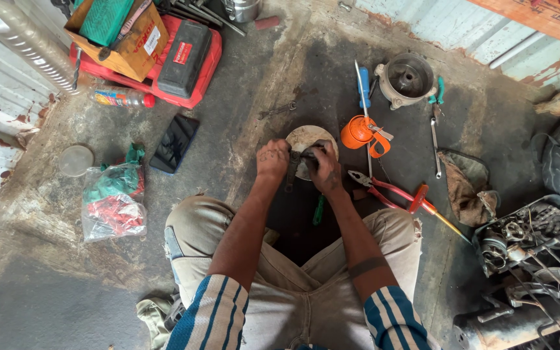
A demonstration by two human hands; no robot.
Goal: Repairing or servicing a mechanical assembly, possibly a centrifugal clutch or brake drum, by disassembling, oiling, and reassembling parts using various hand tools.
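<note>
Knees (pixel 293 259) in tan trousers frame both hands over a pale round disc (pixel 310 138) on the oily concrete floor (pixel 241 84). Left hand (pixel 272 159) and right hand (pixel 323 167) clench a small dark greasy metal part (pixel 301 157) between them. Its long axis can't be made out; red pliers (pixel 377 188) lie just right.

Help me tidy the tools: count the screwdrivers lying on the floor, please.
2. A blue-handled screwdriver lies beside the orange oil can. A red-and-yellow screwdriver lies right of the red pliers. Others may be hidden in the cardboard box.
</note>
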